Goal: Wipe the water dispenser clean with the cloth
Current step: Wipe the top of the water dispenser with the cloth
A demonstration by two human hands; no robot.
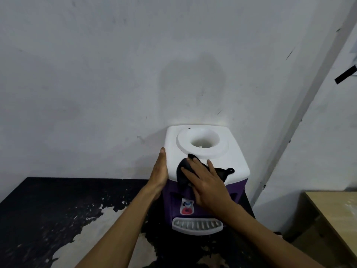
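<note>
A small water dispenser [233,151] with a white top, an open round bottle well and a purple body stands against the wall. A black cloth [182,172] lies on the front of its white top, hanging a little over the purple front. My right hand [207,183] lies flat on the cloth with straight fingers, pressing it onto the top. My left hand [160,170] rests flat against the dispenser's left side, fingers straight and pointing to the wall. A red and a blue tap [186,207] and a white drip tray [197,225] show on the front below my right hand.
The dispenser stands on a black table [48,209] with worn, peeling pale patches. A white wall [116,74] rises right behind it. A light wooden desk [332,215] stands at the lower right, past a wall corner.
</note>
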